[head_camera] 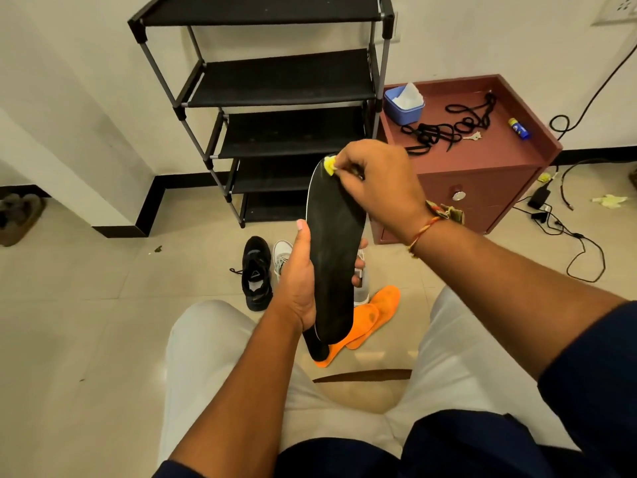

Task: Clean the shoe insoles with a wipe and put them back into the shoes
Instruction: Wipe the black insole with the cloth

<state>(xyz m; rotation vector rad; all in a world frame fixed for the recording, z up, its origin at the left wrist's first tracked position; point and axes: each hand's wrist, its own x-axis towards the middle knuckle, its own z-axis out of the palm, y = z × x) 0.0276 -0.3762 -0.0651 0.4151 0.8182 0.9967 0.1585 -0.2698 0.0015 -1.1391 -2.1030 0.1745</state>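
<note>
Black insole point(336, 257) gripped by curled left hand point(300, 281); right hand point(375, 186) fingers pinch yellow wipe point(329, 165) against its tip.

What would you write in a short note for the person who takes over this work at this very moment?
Left hand: grips the black insole upright, by its lower half.
Right hand: pinches a yellow wipe against the insole's top end.
On the floor: two orange insoles, a black shoe, and white shoes partly hidden by the left hand.
Done: these insoles are out of the shoes.
Left: finish wiping, then put each insole back into its shoe.
</note>
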